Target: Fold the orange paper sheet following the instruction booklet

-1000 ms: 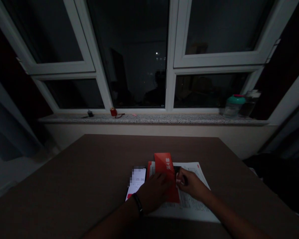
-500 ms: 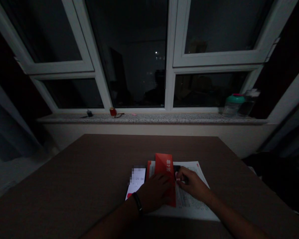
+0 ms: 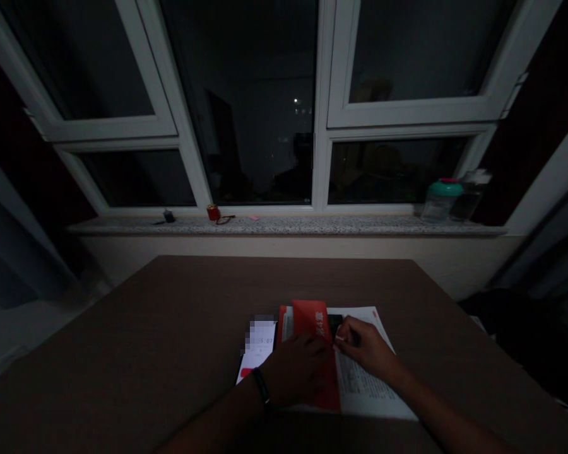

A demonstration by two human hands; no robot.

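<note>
A red folded paper with white characters lies over an open printed page. My left hand, a dark band on its wrist, rests on the red paper with its fingers spread. At the paper's right edge, the fingers of my right hand are pinched together on something small and pale that I cannot make out. A dark object shows between the red paper and my right fingers. Left of the page lies a phone with its screen lit.
Beyond the brown table runs a speckled windowsill. On it stand a red jar, a small dark bottle and a green-lidded container beside a clear one. Dark cloth hangs or lies at the right.
The red paper has shifted toward me, and its lower part now reaches nearer the page's front edge. Both hands have stayed almost in place.
</note>
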